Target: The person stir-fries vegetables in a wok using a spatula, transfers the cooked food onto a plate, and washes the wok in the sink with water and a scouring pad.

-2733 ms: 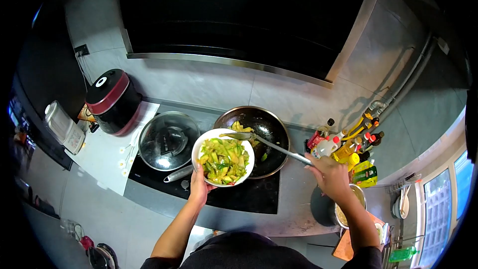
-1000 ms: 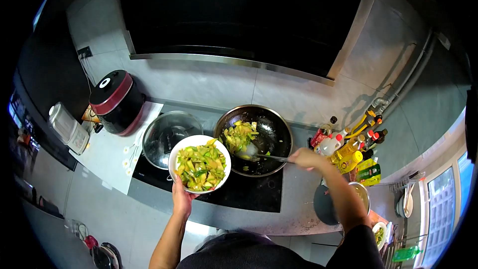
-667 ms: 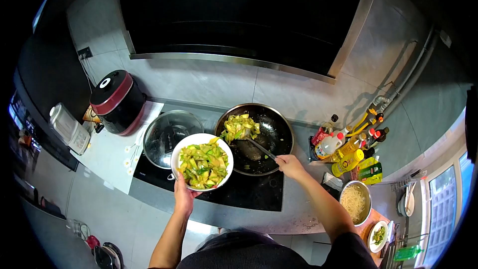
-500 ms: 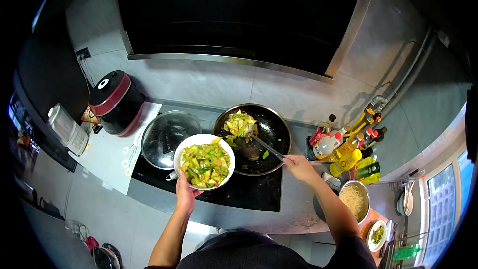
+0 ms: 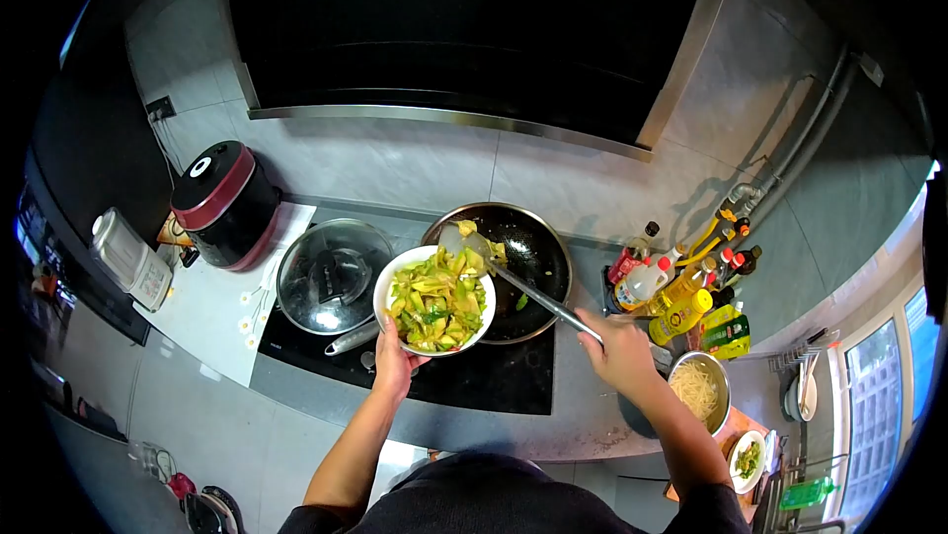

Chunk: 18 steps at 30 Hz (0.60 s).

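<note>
My left hand [image 5: 397, 364] grips a white bowl [image 5: 487, 321] from below and in front, its thumb on the near rim. Cooked green and yellow vegetable pieces [image 5: 433, 309] fill the bowl, which covers the near left part of a dark wok [image 5: 541, 255]. In my right hand [image 5: 624, 351] is the handle of a metal spatula [image 5: 538, 297]. The spatula's head is over the bowl's far edge, among vegetable pieces. A little food shows in the wok behind it; the bowl and spatula hide how much is left there.
A glass lid [image 5: 336, 275] lies left of the bowl, near a pan handle [image 5: 352, 339]. Bottles [image 5: 681, 317] crowd the counter at right, beside a pot of pale strips [image 5: 697, 391] and a plate of food [image 5: 748, 461]. A rice cooker [image 5: 227, 206] stands at left.
The bowl has moved right, partly over the wok. The spatula has come up out of the wok to the bowl's far edge, and the wok holds visibly less food.
</note>
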Each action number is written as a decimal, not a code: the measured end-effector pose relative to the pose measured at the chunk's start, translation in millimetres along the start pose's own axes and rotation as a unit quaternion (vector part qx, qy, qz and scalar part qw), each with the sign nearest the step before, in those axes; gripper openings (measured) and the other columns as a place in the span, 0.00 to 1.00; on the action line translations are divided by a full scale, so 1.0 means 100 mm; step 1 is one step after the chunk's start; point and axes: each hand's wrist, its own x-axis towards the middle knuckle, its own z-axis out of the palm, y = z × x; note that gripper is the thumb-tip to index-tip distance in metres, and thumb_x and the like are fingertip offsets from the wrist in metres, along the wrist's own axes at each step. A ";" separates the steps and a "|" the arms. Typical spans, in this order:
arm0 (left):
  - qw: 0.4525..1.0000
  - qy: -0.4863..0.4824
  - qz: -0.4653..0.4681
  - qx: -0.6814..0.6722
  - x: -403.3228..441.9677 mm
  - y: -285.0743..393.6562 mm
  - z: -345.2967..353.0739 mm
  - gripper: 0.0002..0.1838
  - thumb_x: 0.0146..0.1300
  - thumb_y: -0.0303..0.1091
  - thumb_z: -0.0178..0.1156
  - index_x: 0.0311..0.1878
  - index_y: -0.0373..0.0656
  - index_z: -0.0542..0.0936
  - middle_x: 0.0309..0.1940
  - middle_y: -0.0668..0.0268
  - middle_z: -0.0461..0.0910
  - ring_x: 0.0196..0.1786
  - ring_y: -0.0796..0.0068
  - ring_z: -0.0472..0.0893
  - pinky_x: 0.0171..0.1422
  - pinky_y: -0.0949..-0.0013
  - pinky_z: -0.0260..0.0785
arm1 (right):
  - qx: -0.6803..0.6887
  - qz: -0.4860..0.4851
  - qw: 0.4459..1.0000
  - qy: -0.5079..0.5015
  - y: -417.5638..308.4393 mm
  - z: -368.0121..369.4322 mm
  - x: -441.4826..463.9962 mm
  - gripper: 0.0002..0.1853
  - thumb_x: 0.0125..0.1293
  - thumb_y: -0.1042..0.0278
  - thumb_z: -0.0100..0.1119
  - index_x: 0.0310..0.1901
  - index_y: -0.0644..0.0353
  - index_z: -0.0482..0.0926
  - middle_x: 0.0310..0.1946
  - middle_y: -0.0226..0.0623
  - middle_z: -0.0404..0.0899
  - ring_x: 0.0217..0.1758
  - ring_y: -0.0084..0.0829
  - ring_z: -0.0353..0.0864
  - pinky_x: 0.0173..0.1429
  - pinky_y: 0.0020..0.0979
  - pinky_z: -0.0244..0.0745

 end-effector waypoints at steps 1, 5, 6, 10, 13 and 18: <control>1.000 0.001 -0.002 0.001 0.01 -0.01 0.00 0.37 0.69 0.68 0.38 0.67 0.46 0.61 0.55 0.60 0.77 0.47 0.70 0.83 0.41 0.70 0.79 | -0.002 -0.016 1.000 0.002 0.01 0.00 -0.01 0.19 0.60 0.67 0.63 0.54 0.55 0.80 0.29 0.46 0.80 0.31 0.48 0.79 0.36 0.41 0.73; 1.000 0.001 0.003 -0.005 0.03 -0.04 -0.05 0.38 0.69 0.68 0.38 0.67 0.45 0.61 0.56 0.59 0.76 0.47 0.69 0.83 0.39 0.70 0.80 | -0.029 -0.077 0.997 0.014 0.16 -0.01 -0.03 0.21 0.62 0.62 0.62 0.58 0.49 0.77 0.32 0.43 0.82 0.31 0.46 0.82 0.35 0.42 0.76; 1.000 -0.002 0.006 -0.008 0.02 -0.04 -0.06 0.38 0.69 0.68 0.38 0.67 0.44 0.61 0.56 0.58 0.76 0.47 0.69 0.83 0.38 0.70 0.80 | -0.041 -0.091 0.995 0.016 0.18 -0.04 -0.02 0.22 0.63 0.61 0.61 0.60 0.47 0.76 0.33 0.42 0.83 0.31 0.46 0.83 0.35 0.42 0.77; 0.999 -0.003 0.021 -0.025 -0.01 -0.06 -0.03 0.38 0.70 0.67 0.38 0.66 0.42 0.62 0.55 0.58 0.77 0.45 0.68 0.84 0.35 0.72 0.80 | -0.041 -0.065 0.996 0.036 0.23 -0.20 0.02 0.19 0.63 0.64 0.61 0.57 0.50 0.79 0.33 0.42 0.83 0.29 0.45 0.81 0.33 0.40 0.75; 0.999 0.004 0.033 -0.025 -0.02 -0.07 -0.11 0.37 0.70 0.66 0.39 0.65 0.41 0.62 0.54 0.58 0.77 0.44 0.69 0.84 0.34 0.72 0.80 | 0.107 0.004 0.994 0.015 0.46 -0.14 0.08 0.15 0.63 0.67 0.60 0.51 0.56 0.81 0.30 0.44 0.82 0.29 0.45 0.80 0.33 0.39 0.74; 0.999 -0.006 0.045 -0.020 -0.15 0.01 -0.16 0.35 0.72 0.63 0.38 0.66 0.40 0.61 0.55 0.57 0.76 0.46 0.68 0.84 0.37 0.69 0.82 | 0.066 0.071 0.977 -0.190 1.31 -0.10 0.51 0.11 0.66 0.69 0.54 0.38 0.65 0.84 0.16 0.46 0.75 0.19 0.40 0.77 0.27 0.34 0.70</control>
